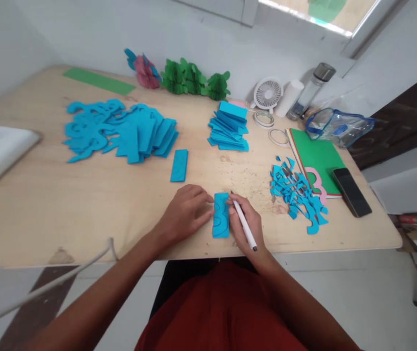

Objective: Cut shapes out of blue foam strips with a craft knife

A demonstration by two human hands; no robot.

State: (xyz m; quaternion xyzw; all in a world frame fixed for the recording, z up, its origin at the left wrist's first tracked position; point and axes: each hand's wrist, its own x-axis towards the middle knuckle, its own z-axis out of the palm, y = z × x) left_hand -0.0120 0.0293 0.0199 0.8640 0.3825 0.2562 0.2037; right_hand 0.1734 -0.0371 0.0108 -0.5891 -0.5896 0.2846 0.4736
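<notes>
A small blue paper strip (220, 225) with a curved outline drawn on it lies upright near the table's front edge, between my hands. My left hand (188, 212) rests on the table with its fingers apart, fingertips at the strip's left edge. In my right hand (247, 219) is a white pen (244, 222), its dark tip up by the strip's top right corner and its other end toward my wrist. Another blue paper piece (179, 165) lies a little above my left hand.
Blue cut shapes (87, 129) and folded pieces (144, 131) lie left, a blue stack (228, 129) at centre back. Blue scraps (296, 187), green sheets (318, 156) and a phone (351, 191) are right. A fan (268, 93) and a bottle (311, 92) stand behind.
</notes>
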